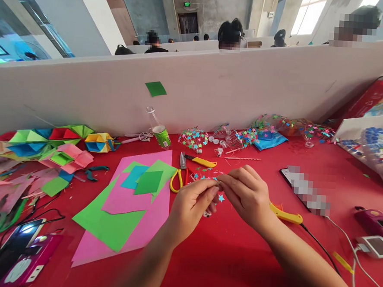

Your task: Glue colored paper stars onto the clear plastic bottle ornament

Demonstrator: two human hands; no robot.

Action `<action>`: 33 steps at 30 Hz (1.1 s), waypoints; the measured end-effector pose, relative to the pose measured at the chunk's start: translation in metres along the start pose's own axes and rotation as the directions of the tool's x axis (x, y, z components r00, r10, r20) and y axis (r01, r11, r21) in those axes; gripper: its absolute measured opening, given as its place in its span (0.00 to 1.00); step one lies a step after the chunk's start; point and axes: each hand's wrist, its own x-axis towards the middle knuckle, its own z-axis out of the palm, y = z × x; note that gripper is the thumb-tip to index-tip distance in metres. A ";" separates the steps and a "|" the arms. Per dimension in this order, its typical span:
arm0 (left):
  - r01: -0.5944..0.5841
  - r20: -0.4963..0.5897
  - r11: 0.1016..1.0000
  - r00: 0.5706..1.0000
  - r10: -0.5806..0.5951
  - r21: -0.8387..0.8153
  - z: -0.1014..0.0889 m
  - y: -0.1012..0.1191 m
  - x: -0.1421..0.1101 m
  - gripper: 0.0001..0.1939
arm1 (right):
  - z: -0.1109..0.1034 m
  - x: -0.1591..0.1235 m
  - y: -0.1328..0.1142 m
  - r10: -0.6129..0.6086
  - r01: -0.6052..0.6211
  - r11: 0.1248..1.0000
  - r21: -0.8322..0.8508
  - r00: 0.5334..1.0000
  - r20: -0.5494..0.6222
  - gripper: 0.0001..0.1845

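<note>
My left hand (190,206) is closed in a pinch, thumb against fingers. My right hand (248,194) pinches too, and its fingertips meet the left ones over the red table. Between them is a thin, barely visible strand of a wire with small coloured stars (221,198); more stars show behind the fingers, and a small white piece is partly hidden under my left hand. Just beyond lie pliers with red and yellow handles (176,180) and a yellow utility knife (204,162). A yellow-handled tool with a black cord (286,214) lies beside my right wrist.
Pink and green paper sheets (115,225) lie to the left, with folded paper lanterns (69,157) beyond. Star-covered wire balls (193,138) and a glass bottle (151,117) stand along the white partition (188,82). A phone (302,191) and cables are at right.
</note>
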 end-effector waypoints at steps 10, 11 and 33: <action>0.095 0.134 0.980 0.988 -0.072 -0.176 -0.004 0.007 0.004 0.14 | 0.001 -0.003 -0.012 0.121 -0.101 0.962 0.254 0.991 -0.065 0.09; 0.134 0.170 0.960 0.981 -0.094 -0.244 -0.004 0.007 0.004 0.13 | 0.000 -0.003 -0.013 0.161 -0.141 0.933 0.332 0.986 -0.034 0.10; 0.199 0.262 0.870 0.961 -0.084 -0.452 0.004 0.004 -0.001 0.14 | -0.001 -0.005 -0.016 0.414 -0.549 0.435 0.713 0.826 0.383 0.09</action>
